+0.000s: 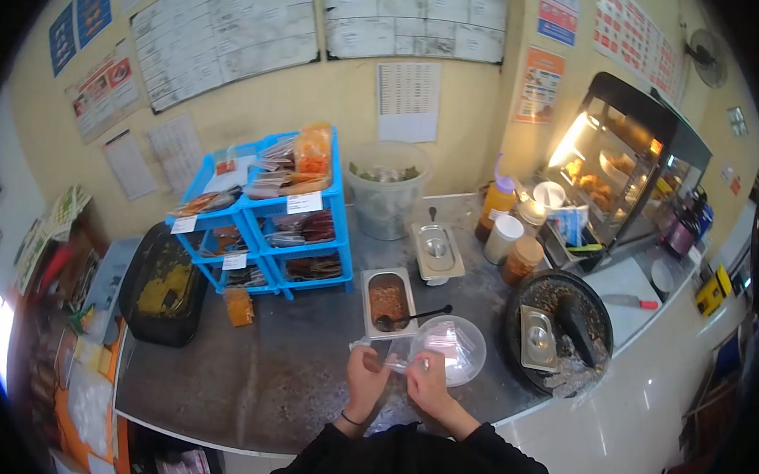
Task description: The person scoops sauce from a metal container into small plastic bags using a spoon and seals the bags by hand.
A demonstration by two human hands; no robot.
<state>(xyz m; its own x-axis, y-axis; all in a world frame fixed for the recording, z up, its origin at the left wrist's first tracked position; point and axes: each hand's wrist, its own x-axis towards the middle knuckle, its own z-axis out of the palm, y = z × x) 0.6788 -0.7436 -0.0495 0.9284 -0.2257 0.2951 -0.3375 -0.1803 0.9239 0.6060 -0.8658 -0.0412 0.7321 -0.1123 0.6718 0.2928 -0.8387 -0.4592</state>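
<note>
My left hand (366, 379) and my right hand (426, 383) are close together over the near part of the counter. Both pinch a small clear plastic bag (397, 362), stretched between the fingertips. Just right of it, partly behind my right hand, is a round translucent tub (469, 356) with clear plastic in it. Beyond my hands stands a steel pan (372, 320) of chunky reddish-brown sauce (386, 293). A black ladle (418, 316) rests in the sauce, its handle pointing right. Whether the bag contains anything is too small to tell.
A lidded steel pan (437, 250) stands farther back. Blue stacked baskets (311, 202) of sachets rise at left, near a black tray (192, 307). A stone mortar (516, 301) with a pestle (575, 330) sits at right. A knife (622, 300) lies beyond, near a lit food warmer (617, 171).
</note>
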